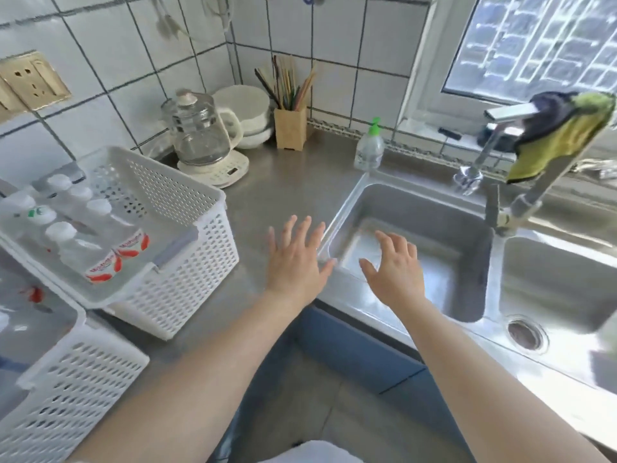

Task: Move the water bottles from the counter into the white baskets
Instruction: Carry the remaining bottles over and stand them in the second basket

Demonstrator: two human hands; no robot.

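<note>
clear plastic water bottles (100,248) with white caps lie in the perforated white plastic basket (187,262), left of the steel sink (417,208); a nearer basket (76,379) is cut off. left hand (293,262) and right hand (397,272) hover empty, fingers spread.

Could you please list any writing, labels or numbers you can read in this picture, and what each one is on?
Nothing reads with certainty.
Water bottles in the white basket: red-and-white labels with red lettering, too blurred to read.
Kettle base: small display, too small to read.
Soap bottle: no legible label.
</note>
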